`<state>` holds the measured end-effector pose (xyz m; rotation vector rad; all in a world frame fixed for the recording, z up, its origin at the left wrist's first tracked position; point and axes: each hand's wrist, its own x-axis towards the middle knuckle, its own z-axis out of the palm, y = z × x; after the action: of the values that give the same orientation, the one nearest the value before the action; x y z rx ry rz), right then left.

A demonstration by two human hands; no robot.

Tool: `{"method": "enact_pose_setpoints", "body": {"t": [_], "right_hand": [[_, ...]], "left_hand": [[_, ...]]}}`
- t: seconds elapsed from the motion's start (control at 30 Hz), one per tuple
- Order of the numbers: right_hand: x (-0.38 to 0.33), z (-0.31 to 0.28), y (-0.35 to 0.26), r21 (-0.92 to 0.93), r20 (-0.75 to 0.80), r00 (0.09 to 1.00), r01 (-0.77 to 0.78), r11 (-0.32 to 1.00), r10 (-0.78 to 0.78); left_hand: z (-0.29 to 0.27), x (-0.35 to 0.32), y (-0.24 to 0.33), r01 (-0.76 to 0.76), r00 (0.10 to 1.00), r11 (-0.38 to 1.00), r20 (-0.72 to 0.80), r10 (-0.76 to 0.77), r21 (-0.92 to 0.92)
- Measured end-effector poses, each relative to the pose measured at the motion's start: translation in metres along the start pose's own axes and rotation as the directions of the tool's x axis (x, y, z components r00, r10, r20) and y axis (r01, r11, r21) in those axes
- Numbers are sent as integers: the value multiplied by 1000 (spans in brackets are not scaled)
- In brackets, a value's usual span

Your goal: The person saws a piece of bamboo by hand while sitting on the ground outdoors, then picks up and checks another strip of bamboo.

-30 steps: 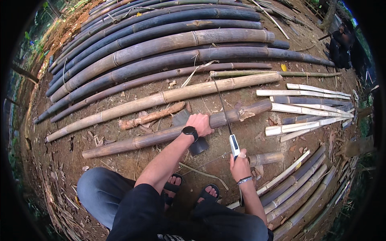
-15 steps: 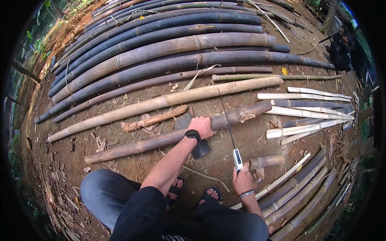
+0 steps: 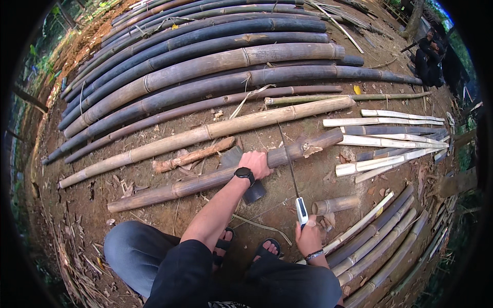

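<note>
A dark brown bamboo pole (image 3: pixel 205 181) lies slanted before me, raised on a short dark block (image 3: pixel 252 192). My left hand (image 3: pixel 255 164), a black watch at its wrist, is wrapped round the pole. Just right of it, a handsaw (image 3: pixel 288 159) crosses the pole with its long thin blade. My right hand (image 3: pixel 308 236) is closed round the saw's handle, which is white and dark. Whether the blade has cut into the pole is too small to tell. A short cut piece of bamboo (image 3: pixel 336 205) lies near the handle.
Beyond lie a pale bamboo pole (image 3: pixel 205 133), a rough wooden stick (image 3: pixel 194 154) and rows of dark bamboo poles (image 3: pixel 205 61). Split bamboo strips (image 3: pixel 390 141) are heaped at right, with more lengths (image 3: pixel 377 241) at lower right. Another person (image 3: pixel 429 56) is at far right.
My right hand and the saw have shifted slightly down toward me. My left hand stays on the pole. The whole view has moved a little.
</note>
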<state>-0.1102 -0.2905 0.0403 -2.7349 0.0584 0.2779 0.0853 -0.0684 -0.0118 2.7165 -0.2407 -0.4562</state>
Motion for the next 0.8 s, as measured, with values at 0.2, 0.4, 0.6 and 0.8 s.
{"method": "enact_pose_setpoints", "body": {"t": [0.2, 0.4, 0.6, 0.8], "right_hand": [[29, 11, 3, 36, 17, 1000, -18, 999, 18], [22, 14, 14, 42, -23, 999, -27, 999, 28], [-33, 9, 30, 115, -4, 1000, 5, 993, -5], [23, 16, 1, 74, 34, 999, -38, 997, 36]], "left_hand": [[-8, -3, -3, 28, 999, 1000, 35, -28, 10], [1, -4, 13, -17, 999, 999, 28, 16, 44], [-4, -5, 6, 64, 998, 997, -8, -63, 54], [-6, -10, 12, 19, 999, 999, 44, -22, 50]]}}
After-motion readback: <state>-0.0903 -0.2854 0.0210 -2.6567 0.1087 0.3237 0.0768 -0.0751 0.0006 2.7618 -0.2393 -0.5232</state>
